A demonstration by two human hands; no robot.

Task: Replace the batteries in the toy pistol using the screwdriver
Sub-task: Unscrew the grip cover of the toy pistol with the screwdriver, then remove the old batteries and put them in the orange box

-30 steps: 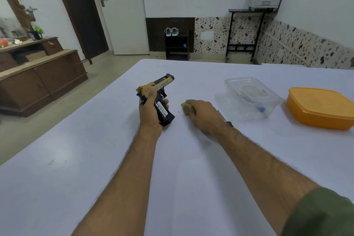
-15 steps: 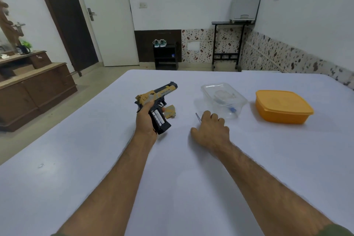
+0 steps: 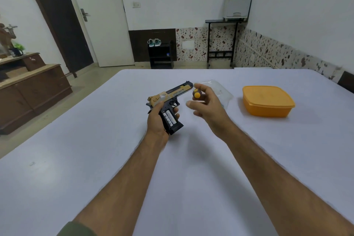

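Note:
My left hand (image 3: 158,119) grips the black and gold toy pistol (image 3: 170,99) by its handle, held over the white table (image 3: 115,159) with the barrel pointing up and to the right. The handle's battery bay is uncovered and two white batteries (image 3: 169,118) show inside it. My right hand (image 3: 206,104) is raised just right of the pistol and pinches the screwdriver (image 3: 197,95), whose yellow handle end faces me; its shaft is hidden behind the fingers. The gold battery cover is out of sight.
A clear plastic container (image 3: 220,90) stands on the table right behind my right hand. An orange lidded box (image 3: 268,100) sits further right. A brown cabinet (image 3: 32,90) stands on the floor to the left, past the table's edge.
My right hand left the gold cover on the table, reached to the screwdriver near the clear container, and now holds it lifted beside the pistol. The left hand kept hold of the pistol.

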